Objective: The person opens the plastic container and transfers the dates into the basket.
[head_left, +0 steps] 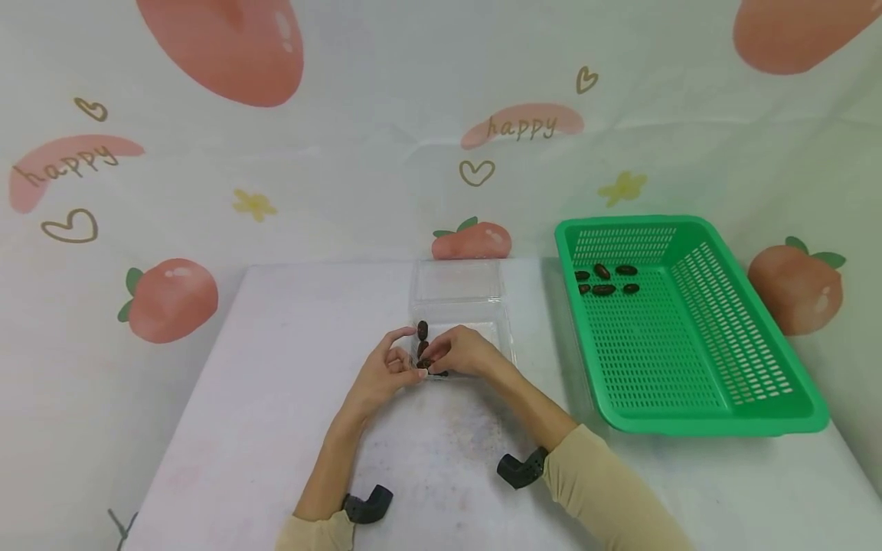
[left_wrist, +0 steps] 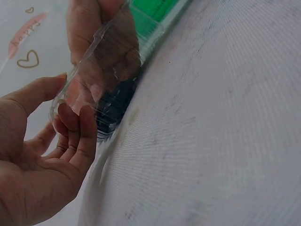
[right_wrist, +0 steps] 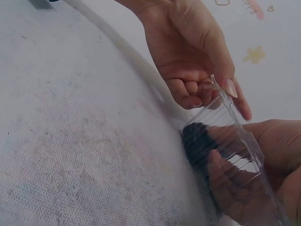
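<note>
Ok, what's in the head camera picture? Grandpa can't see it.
A person's left hand holds the side of a clear plastic box while the right hand reaches inside, at dark oval pieces. A green basket on the right has more.

From my head view I can't count the dark pieces in the clear box: the fingers of the right hand cover some. Both wrist views give me only a dark blur through its wall. The left rim of the green basket hides part of the leftmost brown pieces. At the bottom edge I lose the sleeves.
</note>
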A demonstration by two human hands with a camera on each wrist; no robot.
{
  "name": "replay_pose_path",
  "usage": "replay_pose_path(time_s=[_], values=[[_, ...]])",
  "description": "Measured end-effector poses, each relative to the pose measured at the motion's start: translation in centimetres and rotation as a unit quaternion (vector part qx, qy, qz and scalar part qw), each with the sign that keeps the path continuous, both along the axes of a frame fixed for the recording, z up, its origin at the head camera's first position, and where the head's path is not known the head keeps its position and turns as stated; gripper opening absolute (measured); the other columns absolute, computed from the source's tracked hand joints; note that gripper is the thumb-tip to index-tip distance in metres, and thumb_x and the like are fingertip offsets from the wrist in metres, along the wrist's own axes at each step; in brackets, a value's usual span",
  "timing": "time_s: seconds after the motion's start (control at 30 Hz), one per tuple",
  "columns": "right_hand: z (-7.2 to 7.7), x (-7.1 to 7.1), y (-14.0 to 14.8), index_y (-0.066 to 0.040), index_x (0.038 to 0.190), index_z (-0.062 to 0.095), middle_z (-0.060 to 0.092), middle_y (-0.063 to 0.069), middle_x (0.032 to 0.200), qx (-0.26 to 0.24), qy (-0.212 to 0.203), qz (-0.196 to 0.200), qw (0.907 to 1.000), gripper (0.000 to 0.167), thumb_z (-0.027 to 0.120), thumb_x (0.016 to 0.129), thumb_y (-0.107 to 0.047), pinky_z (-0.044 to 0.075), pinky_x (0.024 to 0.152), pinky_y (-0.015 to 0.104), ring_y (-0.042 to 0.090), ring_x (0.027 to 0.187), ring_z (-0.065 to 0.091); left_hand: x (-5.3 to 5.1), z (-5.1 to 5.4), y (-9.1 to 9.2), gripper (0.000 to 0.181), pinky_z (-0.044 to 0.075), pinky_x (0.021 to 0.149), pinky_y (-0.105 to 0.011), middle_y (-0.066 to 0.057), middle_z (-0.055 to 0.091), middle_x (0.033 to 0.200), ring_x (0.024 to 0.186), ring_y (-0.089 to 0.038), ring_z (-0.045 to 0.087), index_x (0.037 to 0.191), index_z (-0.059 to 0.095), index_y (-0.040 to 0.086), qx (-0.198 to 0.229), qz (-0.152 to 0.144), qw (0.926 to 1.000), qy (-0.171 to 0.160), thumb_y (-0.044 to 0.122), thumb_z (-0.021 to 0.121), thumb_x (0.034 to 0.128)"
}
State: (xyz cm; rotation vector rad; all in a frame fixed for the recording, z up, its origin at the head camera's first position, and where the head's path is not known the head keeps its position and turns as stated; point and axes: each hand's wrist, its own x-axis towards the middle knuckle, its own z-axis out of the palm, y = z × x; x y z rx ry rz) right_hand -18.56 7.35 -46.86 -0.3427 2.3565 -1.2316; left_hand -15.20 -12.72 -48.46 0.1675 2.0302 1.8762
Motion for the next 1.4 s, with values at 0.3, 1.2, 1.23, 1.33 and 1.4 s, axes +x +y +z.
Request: replay_pose_path(time_s=[0.3,1.2,1.23,1.33,1.4], values=[[0.5,0.2,0.6,-0.010,0.104,0.079,0.074,-0.001,0.097,-0.055,-0.002,-0.036,0.9978,0.021,0.074,0.083,-0.007,0.049,0.074,0.025,0.011,0.089,0.062,0.0,0.0,0.2,0.076,0.053,0.075,-0.026,-0.003,0.049,0.083,0.078,-0.014,0.059,0.147,0.041,0.015,0.011,-0.001,0.9999,-0.002,-0.003,0.076,0.0826],[10.3,0.4,6.4,-0.016,0.116,0.075,0.073,0.006,0.108,-0.150,0.017,-0.096,0.9839,0.025,0.073,0.091,-0.019,0.050,0.092,0.042,0.017,0.096,0.070,-0.4,0.4,0.2,0.076,0.046,0.067,-0.023,-0.002,0.045,0.082,0.070,-0.010,0.054,0.146,0.042,0.012,-0.009,0.003,1.0000,-0.001,-0.006,0.076,0.0804],[10.5,0.3,6.8,-0.016,0.116,0.075,0.073,0.007,0.108,-0.151,0.015,-0.098,0.9835,0.025,0.073,0.091,-0.019,0.049,0.093,0.043,0.018,0.097,0.069,-0.4,0.4,0.2,0.076,0.046,0.067,-0.023,-0.001,0.045,0.082,0.070,-0.010,0.054,0.146,0.042,0.012,-0.008,0.005,1.0000,-0.001,-0.006,0.076,0.0802],[10.9,0.3,8.1,-0.013,0.118,0.074,0.073,0.009,0.109,-0.159,0.011,-0.099,0.9823,0.029,0.074,0.090,-0.020,0.046,0.096,0.044,0.019,0.099,0.069,-0.2,0.3,0.2,0.077,0.047,0.068,-0.024,-0.001,0.046,0.082,0.070,-0.011,0.053,0.146,0.042,0.013,-0.007,0.006,0.9999,-0.004,-0.006,0.076,0.0801],[11.1,0.3,8.9,-0.011,0.120,0.073,0.073,0.009,0.111,-0.166,0.009,-0.091,0.9819,0.031,0.074,0.090,-0.019,0.046,0.098,0.045,0.020,0.100,0.069,0.0,0.2,0.1,0.076,0.047,0.069,-0.024,-0.001,0.046,0.082,0.071,-0.011,0.053,0.147,0.042,0.013,-0.013,0.007,0.9999,-0.007,-0.005,0.076,0.0805]])
